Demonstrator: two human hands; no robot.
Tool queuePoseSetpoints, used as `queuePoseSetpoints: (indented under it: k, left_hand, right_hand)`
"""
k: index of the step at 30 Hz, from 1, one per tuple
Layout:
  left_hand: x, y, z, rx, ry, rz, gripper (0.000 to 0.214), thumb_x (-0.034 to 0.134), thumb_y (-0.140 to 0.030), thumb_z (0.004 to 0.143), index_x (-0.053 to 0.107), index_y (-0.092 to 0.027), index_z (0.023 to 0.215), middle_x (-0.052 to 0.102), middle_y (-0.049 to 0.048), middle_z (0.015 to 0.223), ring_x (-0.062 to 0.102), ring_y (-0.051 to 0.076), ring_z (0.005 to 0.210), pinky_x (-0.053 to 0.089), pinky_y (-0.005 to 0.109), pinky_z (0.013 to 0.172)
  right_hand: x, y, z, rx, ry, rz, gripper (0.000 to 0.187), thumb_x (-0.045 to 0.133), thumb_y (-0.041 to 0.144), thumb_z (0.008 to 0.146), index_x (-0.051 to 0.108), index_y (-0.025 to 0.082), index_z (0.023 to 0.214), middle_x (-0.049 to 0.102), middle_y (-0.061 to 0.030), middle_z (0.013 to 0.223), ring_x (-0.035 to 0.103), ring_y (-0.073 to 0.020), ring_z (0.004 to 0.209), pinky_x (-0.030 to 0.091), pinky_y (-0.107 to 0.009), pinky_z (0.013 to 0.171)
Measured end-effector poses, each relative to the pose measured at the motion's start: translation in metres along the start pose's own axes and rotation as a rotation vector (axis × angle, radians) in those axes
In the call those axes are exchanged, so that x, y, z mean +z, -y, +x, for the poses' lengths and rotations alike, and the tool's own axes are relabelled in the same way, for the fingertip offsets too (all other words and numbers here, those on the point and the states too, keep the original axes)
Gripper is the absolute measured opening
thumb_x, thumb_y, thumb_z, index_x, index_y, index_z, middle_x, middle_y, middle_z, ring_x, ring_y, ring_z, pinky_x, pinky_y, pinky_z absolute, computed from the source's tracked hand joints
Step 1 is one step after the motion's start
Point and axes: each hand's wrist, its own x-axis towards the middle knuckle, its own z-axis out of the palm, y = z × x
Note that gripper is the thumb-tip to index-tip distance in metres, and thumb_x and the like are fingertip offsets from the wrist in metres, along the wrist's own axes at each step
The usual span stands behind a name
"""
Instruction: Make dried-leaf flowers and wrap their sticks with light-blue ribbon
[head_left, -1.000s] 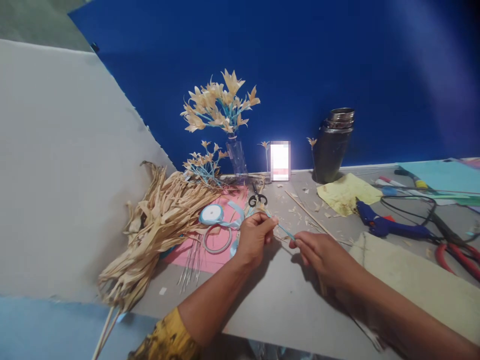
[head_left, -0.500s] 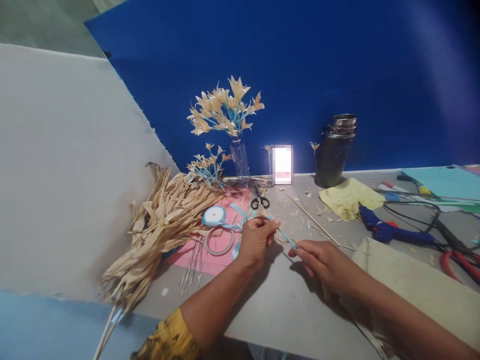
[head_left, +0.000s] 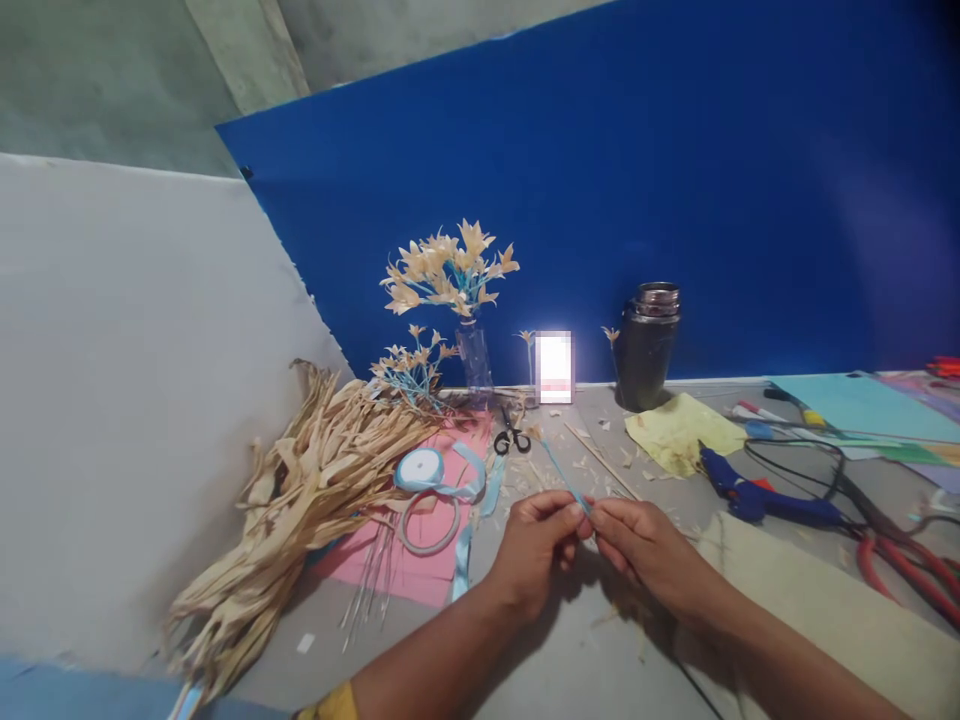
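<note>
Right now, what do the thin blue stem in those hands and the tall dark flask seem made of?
Thin blue stem: perhaps smooth ribbon over wire; its colour matches the round blue ribbon spool, but its core is hidden. Tall dark flask: probably coated metal; its bare neck shines.

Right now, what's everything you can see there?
bottle: one, clear, back
big flower bunch: one, cream, in bottle
small flower bunch: one, cream, left of bottle
single flowers: two, cream, back
blurred rectangle: one, white, back
flask: one, dark, back
yellow sheet: one, yellow, by flask
scissors: one pair, black, middle
ribbon spool: one, blue-white, left of scissors
ring: one, grey, left
pink paper: count unclear, pink, left
wires: several, silver, front left
husk bundle: one, tan, left
glue gun: one, blue, right
red-handled tool: one, red, right
flower stem: one, blue, middle
hands: two, bare, pinching flower stem
</note>
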Motion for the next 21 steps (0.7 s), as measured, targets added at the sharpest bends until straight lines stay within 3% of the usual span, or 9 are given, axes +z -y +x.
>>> queuePoseSetpoints:
  k: [4,8,11,14,18,21]
  left_hand:
    - [0.0,0.0,0.001,0.017,-0.024,-0.054,0.025,0.082,-0.033,0.065,0.069,-0.012,0.067,0.056,0.0001,0.056,0.045,0.007,0.05,0.032,0.02,0.05]
    - [-0.005,-0.009,0.004,0.105,-0.154,-0.102,0.023,0.083,-0.032,0.064,0.07,-0.013,0.068,0.058,-0.0001,0.061,0.052,0.009,0.057,0.041,0.022,0.059]
    - [-0.011,-0.018,0.008,0.141,-0.214,-0.145,0.026,0.086,-0.033,0.061,0.069,-0.015,0.069,0.065,0.0026,0.076,0.057,0.011,0.063,0.047,0.026,0.064]
    - [-0.015,-0.022,0.009,0.125,-0.208,-0.142,0.027,0.086,-0.034,0.06,0.071,-0.015,0.071,0.065,0.0031,0.078,0.056,0.011,0.063,0.048,0.026,0.064]
    - [-0.014,-0.017,0.008,0.1,-0.184,-0.062,0.023,0.085,-0.033,0.064,0.075,-0.014,0.073,0.064,0.0038,0.073,0.056,0.013,0.067,0.045,0.022,0.061]
    - [-0.011,-0.012,0.006,0.071,-0.187,0.014,0.025,0.087,-0.034,0.062,0.076,-0.014,0.073,0.066,0.0047,0.076,0.056,0.012,0.068,0.044,0.02,0.06]
  right_hand:
    - [0.007,-0.005,0.001,0.028,0.038,0.061,0.057,0.05,0.073,0.085,0.058,0.019,0.069,0.043,0.0067,0.048,0.035,-0.0083,0.04,0.025,-0.022,0.042]
    - [-0.001,-0.008,0.004,0.088,0.083,0.012,0.044,0.057,0.06,0.084,0.066,0.017,0.079,0.056,0.0029,0.053,0.046,-0.0108,0.045,0.034,-0.023,0.045]
    - [-0.017,-0.008,0.007,0.039,-0.141,-0.149,0.033,0.061,0.047,0.082,0.071,0.017,0.093,0.071,-0.0048,0.075,0.062,-0.0176,0.064,0.047,-0.028,0.059]
    - [-0.029,-0.006,0.009,-0.056,-0.373,-0.231,0.031,0.063,0.042,0.083,0.07,0.018,0.102,0.074,-0.0101,0.098,0.067,-0.0235,0.086,0.052,-0.034,0.075]
    - [-0.02,-0.002,0.007,-0.015,-0.177,0.024,0.029,0.061,0.042,0.087,0.071,0.019,0.102,0.074,-0.0096,0.09,0.068,-0.0226,0.079,0.053,-0.032,0.066]
    - [-0.007,0.0,0.007,-0.05,-0.111,0.092,0.018,0.07,0.034,0.079,0.072,0.019,0.089,0.071,-0.0028,0.074,0.063,-0.0168,0.066,0.05,-0.029,0.063]
